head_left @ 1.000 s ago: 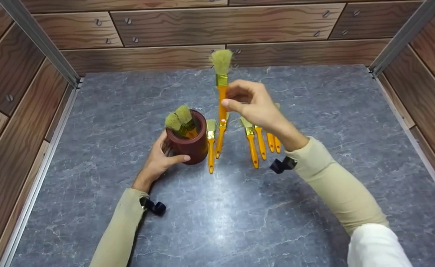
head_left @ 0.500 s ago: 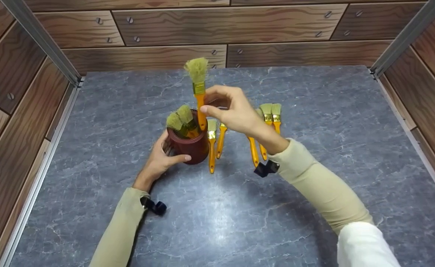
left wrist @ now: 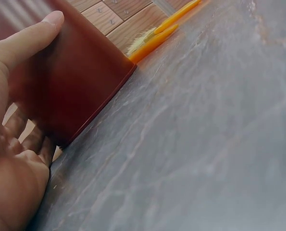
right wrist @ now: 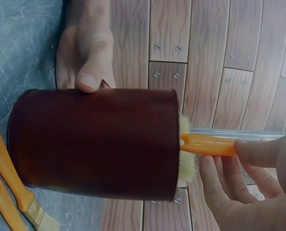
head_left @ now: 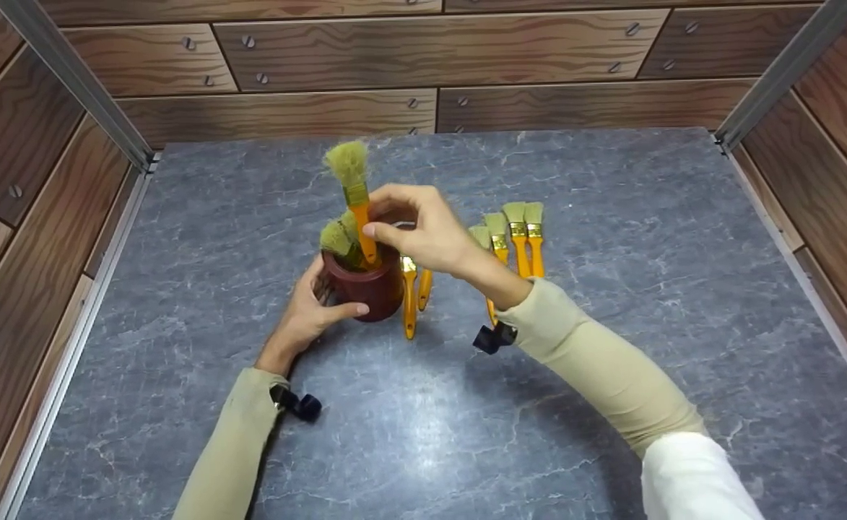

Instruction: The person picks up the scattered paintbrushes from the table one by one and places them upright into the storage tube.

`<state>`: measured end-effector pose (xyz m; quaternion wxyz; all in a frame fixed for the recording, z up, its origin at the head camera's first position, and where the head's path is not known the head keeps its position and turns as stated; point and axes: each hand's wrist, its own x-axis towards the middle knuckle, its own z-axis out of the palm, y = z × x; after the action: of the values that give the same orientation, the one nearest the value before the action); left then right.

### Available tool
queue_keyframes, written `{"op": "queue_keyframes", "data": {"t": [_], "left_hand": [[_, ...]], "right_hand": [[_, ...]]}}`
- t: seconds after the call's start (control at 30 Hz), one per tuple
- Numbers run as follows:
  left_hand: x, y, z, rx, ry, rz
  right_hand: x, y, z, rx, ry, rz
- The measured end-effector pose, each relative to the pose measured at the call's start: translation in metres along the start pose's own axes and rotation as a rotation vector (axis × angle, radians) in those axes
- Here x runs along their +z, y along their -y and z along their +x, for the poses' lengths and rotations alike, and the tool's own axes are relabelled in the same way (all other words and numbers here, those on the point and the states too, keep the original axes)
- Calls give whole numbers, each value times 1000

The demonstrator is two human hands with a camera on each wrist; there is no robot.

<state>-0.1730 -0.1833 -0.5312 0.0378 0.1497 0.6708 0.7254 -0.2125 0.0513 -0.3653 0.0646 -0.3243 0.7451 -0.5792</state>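
A dark red-brown cylindrical cup [head_left: 376, 296] stands upright on the table, and my left hand [head_left: 307, 310] grips its left side, thumb across the front. Inside the cup, bristle end up, lean other paintbrushes [head_left: 336, 238]. My right hand [head_left: 423, 227] pinches the orange handle of a paintbrush [head_left: 349, 170] between thumb and fingers, bristles up, above the cup mouth. In the right wrist view the tip of that handle [right wrist: 207, 145] is right at the cup's rim. The left wrist view shows the cup's base [left wrist: 99, 72] on the tabletop.
Beside the cup's right side lie two paintbrushes [head_left: 409, 300]. Farther right several more paintbrushes [head_left: 517, 249] lie in a row, partly hidden by the right forearm. Wood-patterned walls [head_left: 437, 58] enclose the grey marbled table [head_left: 250, 188] at back and sides.
My right hand has carried the upright paintbrush left and down, from right of the cup to over its mouth. The left hand and cup have stayed in place.
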Motion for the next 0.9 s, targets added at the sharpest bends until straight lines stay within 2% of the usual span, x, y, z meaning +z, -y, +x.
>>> {"op": "queue_keyframes", "data": {"t": [0.17, 0.4, 0.67, 0.9], "left_hand": [[0, 0, 0, -1, -4, 5], [-1, 2, 0, 9, 2, 3], [1, 1, 0, -23, -20, 6], [2, 2, 1, -17, -19, -31]], "right_hand": [[5, -3, -1, 12, 16, -30], [5, -5, -2, -6, 29, -7], [0, -6, -4, -13, 28, 10], [-12, -6, -10, 26, 3, -15]]}}
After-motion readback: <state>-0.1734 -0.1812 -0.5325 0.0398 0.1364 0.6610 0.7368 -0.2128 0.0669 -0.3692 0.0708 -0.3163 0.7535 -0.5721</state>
